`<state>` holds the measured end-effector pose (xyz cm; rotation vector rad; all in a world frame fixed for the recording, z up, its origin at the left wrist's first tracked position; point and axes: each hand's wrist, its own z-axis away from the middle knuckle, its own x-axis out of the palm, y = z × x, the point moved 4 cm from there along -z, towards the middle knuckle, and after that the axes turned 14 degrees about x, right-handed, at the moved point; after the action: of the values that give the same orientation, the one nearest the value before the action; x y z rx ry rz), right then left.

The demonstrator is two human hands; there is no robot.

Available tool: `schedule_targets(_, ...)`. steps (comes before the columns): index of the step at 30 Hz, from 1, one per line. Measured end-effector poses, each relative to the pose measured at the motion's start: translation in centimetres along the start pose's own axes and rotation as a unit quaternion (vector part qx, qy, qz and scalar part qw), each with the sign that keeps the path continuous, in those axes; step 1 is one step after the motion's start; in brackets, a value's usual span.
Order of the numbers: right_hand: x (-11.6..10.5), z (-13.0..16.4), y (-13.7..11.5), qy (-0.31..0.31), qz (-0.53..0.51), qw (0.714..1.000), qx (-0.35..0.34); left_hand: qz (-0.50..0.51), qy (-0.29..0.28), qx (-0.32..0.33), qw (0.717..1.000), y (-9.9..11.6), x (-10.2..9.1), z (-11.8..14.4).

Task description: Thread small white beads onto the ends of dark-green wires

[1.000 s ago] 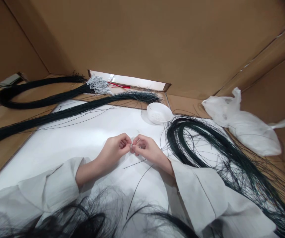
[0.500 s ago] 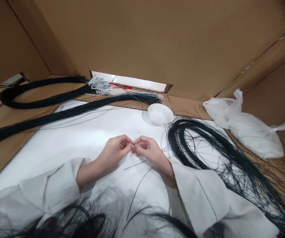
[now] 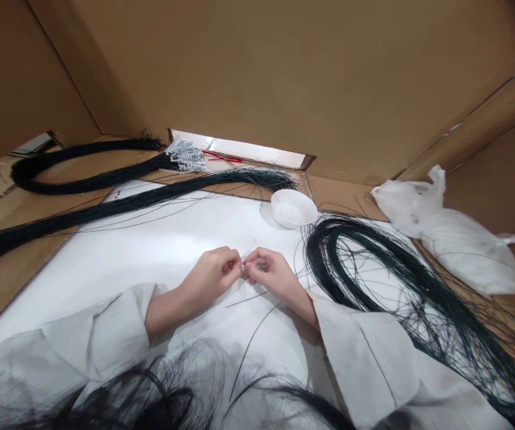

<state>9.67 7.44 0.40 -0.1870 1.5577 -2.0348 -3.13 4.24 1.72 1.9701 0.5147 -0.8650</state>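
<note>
My left hand [image 3: 215, 273] and my right hand [image 3: 272, 273] meet fingertip to fingertip just above the white work surface [image 3: 150, 230]. Both are closed in a pinch. Between the tips is a tiny pale thing, too small to name. A thin dark wire [image 3: 252, 339] comes out from beneath my right hand and curves toward me. Another thin dark strand [image 3: 244, 300] pokes out to the left below the fingers. Whether the two are one wire is hidden by my right hand. A white bowl [image 3: 294, 209] stands beyond the hands, with small pale bits in it.
To the right lies a looped bundle of dark green wires [image 3: 385, 251], beside a white plastic bag [image 3: 468, 239]. Across the back left runs a long wire bundle [image 3: 123, 206]; behind it another carries white beaded ends [image 3: 186, 156]. Brown cardboard walls [image 3: 257, 71] surround the surface.
My left fingers have curled in more tightly, and the fingertips of both hands remain together. The whole view has shifted slightly; the bowl and bundles keep their places.
</note>
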Motion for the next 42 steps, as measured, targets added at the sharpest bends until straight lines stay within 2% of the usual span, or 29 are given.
schedule_targets(9, 0.1, -0.2, 0.3, -0.027, -0.003, 1.0, 0.006, 0.025, 0.011, -0.021, 0.999, -0.5, 0.3, 0.0)
schedule_targets(16, -0.1, -0.3, 0.2, -0.004, 0.009, 1.0, -0.016, -0.009, 0.022, 0.012, 1.0, -1.0, 0.0, -0.3)
schedule_targets(19, -0.3, -0.5, 0.6, 0.014, -0.026, 1.0, 0.009, -0.041, 0.041, -0.005, 0.998, -2.3, -0.1, -1.3)
schedule_targets(23, -0.5, -0.7, 1.1, 0.035, -0.049, 0.998, 0.032, -0.066, 0.033, -0.017, 0.997, -3.9, 0.9, -3.3)
schedule_targets(28, -0.4, -0.8, 1.0, 0.022, -0.048, 0.998, 0.032, -0.072, 0.035, -0.009, 0.997, -4.2, 2.1, -5.3)
schedule_targets(34, -0.3, -0.7, 0.8, 0.02, -0.029, 0.999, 0.026, -0.063, 0.039, -0.003, 0.997, -4.6, 2.6, -6.8)
schedule_targets(38, -0.4, -0.5, 0.4, 0.027, -0.024, 0.999, 0.02, -0.041, 0.056, -0.013, 0.998, -4.4, 2.3, -6.5)
schedule_targets(42, -0.3, -0.3, 0.2, 0.031, -0.02, 0.999, 0.016, 0.004, 0.087, -0.034, 0.996, -3.3, 1.5, -4.5)
